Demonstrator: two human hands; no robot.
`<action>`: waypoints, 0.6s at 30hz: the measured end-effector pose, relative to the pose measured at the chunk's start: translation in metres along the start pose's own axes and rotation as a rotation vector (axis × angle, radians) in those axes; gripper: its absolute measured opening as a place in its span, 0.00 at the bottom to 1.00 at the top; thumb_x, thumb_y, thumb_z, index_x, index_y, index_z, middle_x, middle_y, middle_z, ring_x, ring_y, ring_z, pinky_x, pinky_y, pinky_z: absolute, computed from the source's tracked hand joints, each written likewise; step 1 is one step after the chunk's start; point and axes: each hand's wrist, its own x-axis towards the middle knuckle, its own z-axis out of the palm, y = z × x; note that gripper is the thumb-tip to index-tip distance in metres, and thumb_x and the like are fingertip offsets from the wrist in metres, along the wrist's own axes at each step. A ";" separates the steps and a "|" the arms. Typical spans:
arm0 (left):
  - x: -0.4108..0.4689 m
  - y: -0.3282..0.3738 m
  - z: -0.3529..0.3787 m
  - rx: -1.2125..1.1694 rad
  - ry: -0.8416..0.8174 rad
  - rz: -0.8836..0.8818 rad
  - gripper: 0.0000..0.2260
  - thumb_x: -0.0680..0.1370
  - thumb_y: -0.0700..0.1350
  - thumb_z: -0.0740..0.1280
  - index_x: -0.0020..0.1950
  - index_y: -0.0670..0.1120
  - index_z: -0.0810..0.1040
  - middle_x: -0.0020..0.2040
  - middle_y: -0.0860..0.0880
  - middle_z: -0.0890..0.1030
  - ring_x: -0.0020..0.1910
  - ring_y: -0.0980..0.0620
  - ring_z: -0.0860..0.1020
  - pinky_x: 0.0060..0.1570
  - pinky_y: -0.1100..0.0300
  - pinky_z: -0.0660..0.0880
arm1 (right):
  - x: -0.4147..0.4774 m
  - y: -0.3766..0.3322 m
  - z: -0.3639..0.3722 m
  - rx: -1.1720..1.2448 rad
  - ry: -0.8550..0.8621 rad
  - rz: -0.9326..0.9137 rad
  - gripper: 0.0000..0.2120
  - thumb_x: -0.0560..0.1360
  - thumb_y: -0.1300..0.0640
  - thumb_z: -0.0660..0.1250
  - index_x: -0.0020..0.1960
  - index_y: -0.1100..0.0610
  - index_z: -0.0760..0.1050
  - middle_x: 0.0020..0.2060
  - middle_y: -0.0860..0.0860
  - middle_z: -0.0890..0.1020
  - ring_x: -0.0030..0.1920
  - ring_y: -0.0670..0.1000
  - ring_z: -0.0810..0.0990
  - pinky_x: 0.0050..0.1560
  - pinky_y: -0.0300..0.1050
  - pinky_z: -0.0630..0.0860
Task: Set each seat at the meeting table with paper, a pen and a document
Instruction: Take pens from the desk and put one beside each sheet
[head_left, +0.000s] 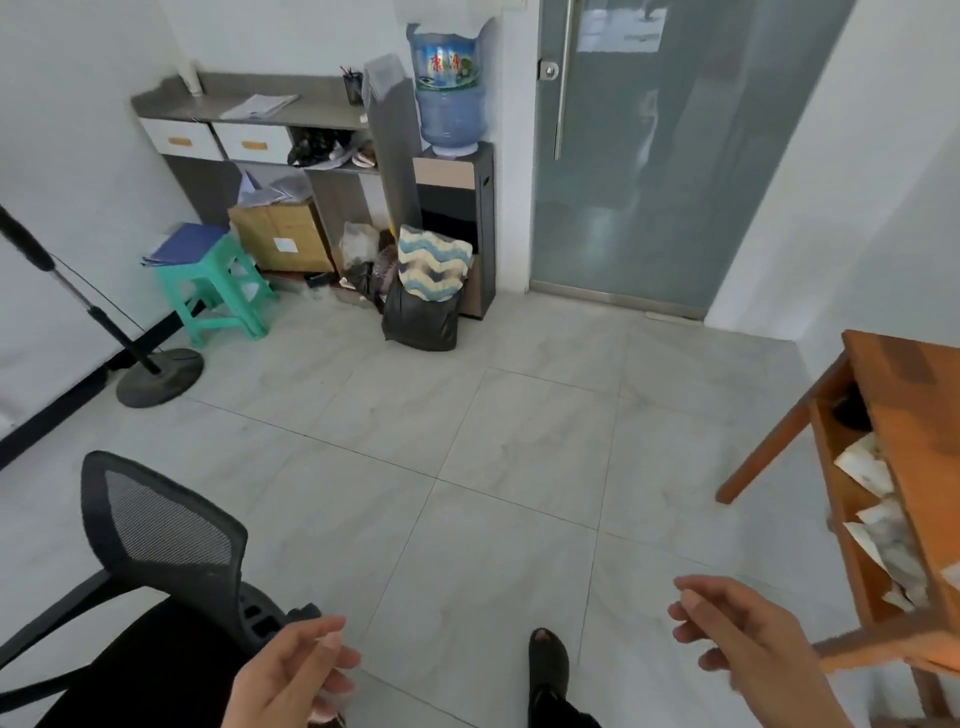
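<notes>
— Hands?
— Over the tiled floor, my left hand (296, 670) and right hand (743, 634) hang loosely curled, holding nothing.
— The supplies?
— Across the room, papers (260, 105) lie mid-counter (322, 111); a pen cup (353, 88) stands at its right end. Blue folders (188, 242) top a green stool (208, 270).

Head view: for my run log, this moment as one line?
left hand: empty | right hand: empty | papers: on grey counter | pen cup: same counter | stage: nothing picked up yet
</notes>
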 end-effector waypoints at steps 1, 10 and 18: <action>0.019 0.009 0.001 0.000 0.034 -0.006 0.06 0.77 0.32 0.65 0.47 0.38 0.82 0.36 0.38 0.84 0.34 0.40 0.80 0.36 0.52 0.73 | 0.027 -0.014 0.009 -0.009 -0.028 -0.019 0.06 0.77 0.66 0.67 0.47 0.58 0.81 0.36 0.55 0.86 0.38 0.57 0.84 0.35 0.49 0.76; 0.152 0.104 -0.004 -0.143 0.302 0.030 0.07 0.77 0.32 0.64 0.46 0.39 0.82 0.36 0.37 0.84 0.31 0.42 0.79 0.27 0.58 0.74 | 0.227 -0.179 0.130 -0.164 -0.380 -0.205 0.06 0.77 0.63 0.67 0.48 0.55 0.82 0.37 0.53 0.86 0.37 0.51 0.84 0.36 0.45 0.76; 0.286 0.103 -0.030 -0.252 0.498 -0.111 0.05 0.76 0.30 0.65 0.43 0.34 0.81 0.35 0.32 0.82 0.32 0.38 0.79 0.36 0.53 0.77 | 0.354 -0.252 0.269 -0.214 -0.517 -0.224 0.05 0.77 0.61 0.67 0.48 0.56 0.82 0.38 0.53 0.86 0.37 0.50 0.85 0.37 0.46 0.76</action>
